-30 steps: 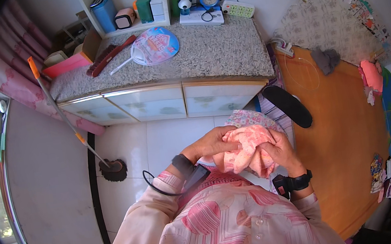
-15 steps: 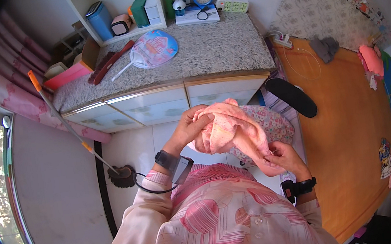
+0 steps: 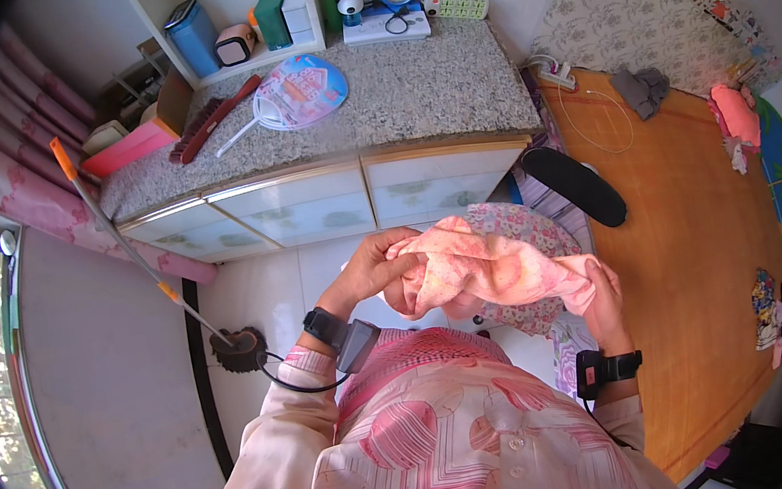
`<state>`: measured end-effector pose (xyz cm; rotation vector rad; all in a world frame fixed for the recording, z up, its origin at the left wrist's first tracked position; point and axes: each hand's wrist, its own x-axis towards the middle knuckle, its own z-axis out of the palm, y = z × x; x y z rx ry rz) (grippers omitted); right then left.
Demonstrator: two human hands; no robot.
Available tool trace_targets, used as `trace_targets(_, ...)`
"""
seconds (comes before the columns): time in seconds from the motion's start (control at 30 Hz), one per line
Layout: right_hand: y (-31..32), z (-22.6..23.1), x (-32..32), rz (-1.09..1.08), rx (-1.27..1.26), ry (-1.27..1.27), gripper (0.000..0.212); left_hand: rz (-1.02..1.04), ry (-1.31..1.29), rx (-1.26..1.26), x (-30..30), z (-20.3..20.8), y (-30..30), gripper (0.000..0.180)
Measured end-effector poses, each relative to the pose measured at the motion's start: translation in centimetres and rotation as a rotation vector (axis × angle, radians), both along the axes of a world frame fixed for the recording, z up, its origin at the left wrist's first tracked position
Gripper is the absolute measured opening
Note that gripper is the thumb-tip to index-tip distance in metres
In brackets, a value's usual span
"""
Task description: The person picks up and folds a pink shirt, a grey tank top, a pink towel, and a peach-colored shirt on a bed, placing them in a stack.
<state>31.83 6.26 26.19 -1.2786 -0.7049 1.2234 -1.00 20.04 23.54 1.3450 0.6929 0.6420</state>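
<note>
A soft pink cloth (image 3: 481, 271) with a small print, perhaps a garment, is stretched sideways in front of my body. Its bunched left end is gripped by my left hand (image 3: 375, 269), thumb on top and fingers folded around it. My right hand (image 3: 606, 308) holds the narrower right end, with the fingers partly hidden behind the fabric. Below and behind the cloth lies a floral-patterned fabric (image 3: 536, 231), partly covered by it. I cannot make out the cloth's exact kind.
Ahead stands a granite-topped cabinet (image 3: 428, 87) bearing a round hand fan (image 3: 302, 91), a dark red brush (image 3: 216, 119) and a power strip (image 3: 456, 4). A long-handled brush (image 3: 133, 243) leans at left. To the right is an orange mat (image 3: 688, 271) with a black oblong object (image 3: 575, 187) at its edge.
My right hand has moved up and to the right with its end of the cloth. The cloth, which drooped down to the right, now stretches more level. My left hand keeps its grip.
</note>
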Motion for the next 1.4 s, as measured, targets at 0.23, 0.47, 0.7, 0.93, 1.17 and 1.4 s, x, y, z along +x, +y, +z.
trace_targets(0.23, 3.2, 1.4, -1.5, 0.033, 0.049, -0.074, 0.021, -0.011, 0.002, 0.042, 0.5, 0.8, -0.8, 0.027)
trace_targets(0.47, 6.2, 2.3, -7.1, 0.636, 0.064, -0.368, 0.031, -0.159, -0.012, 0.241, 2.6, 1.5, -0.5, 0.027)
trace_targets(0.7, 5.3, 2.4, -5.3, 0.61, 0.103, -0.498, 0.032, -0.151, 0.031, 0.205, 2.2, 0.3, 0.0, 0.024)
trace_targets(0.93, 0.7, 1.0, 0.0, 0.215, 0.0, -0.56, 0.021, -0.395, 0.241, 0.036, 4.4, -4.3, 0.8, 0.015)
trace_targets(1.17, -9.8, -0.5, 2.9, -0.101, -0.235, -0.473, 0.016, -0.392, 0.131, -0.083, 11.6, -8.0, -0.1, 0.013)
trace_targets(1.4, -19.1, -1.4, 2.0, -0.295, -0.412, -0.501, 0.019, -0.791, 0.349, 0.213, 19.4, -7.9, -5.4, 0.016)
